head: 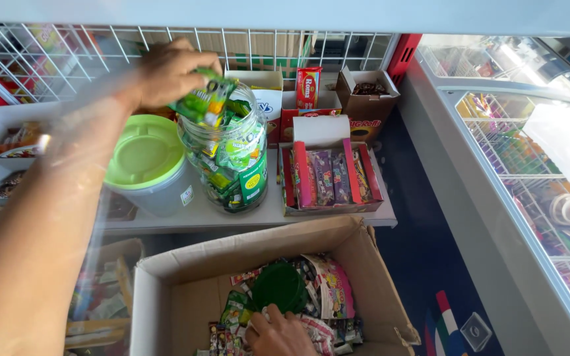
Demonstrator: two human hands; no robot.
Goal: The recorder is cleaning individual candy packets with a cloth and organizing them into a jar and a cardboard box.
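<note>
Your left hand [169,69] is closed around green sachets [207,99], held just above the mouth of the clear jar [229,161] on the shelf [338,214]; your right hand [278,333] lies among packets in the cardboard box [245,254]; its grip I cannot tell.

Your left arm runs from the lower left of the frame to the upper middle: bare forearm, no sleeve, watch or band showing, motion-blurred along most of its length. Your left hand [169,71] at the top is bare, no rings or glove visible. Your right hand [278,333] at the bottom centre is bare too, cut off at the wrist by the frame edge, so any sleeve can't be seen.
</note>
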